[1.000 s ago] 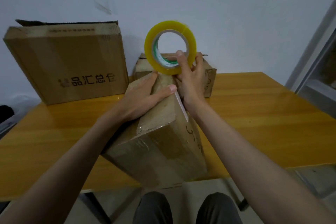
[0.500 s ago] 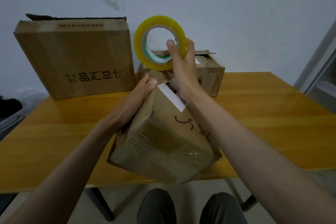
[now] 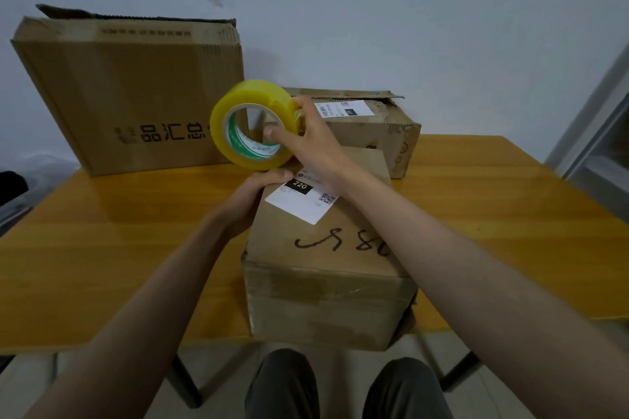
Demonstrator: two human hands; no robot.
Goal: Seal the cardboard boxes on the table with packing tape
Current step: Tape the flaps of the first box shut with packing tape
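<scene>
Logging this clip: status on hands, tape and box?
Right hand grips yellow packing tape roll. Left hand holds far edge of labelled brown cardboard box, flat on wooden table. Nothing blocking.

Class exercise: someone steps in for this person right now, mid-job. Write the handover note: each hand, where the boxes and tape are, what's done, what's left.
Right hand: grips the yellow tape roll, held above the table.
Left hand: fingers hold the near box at its far-left edge.
Near box lies flat at the table's front edge, label up; tape already shows on its front face.
Small box behind it has a raised flap; large box stands back left, top flap up.
Left: finish the near box, then tape the other two.
</scene>
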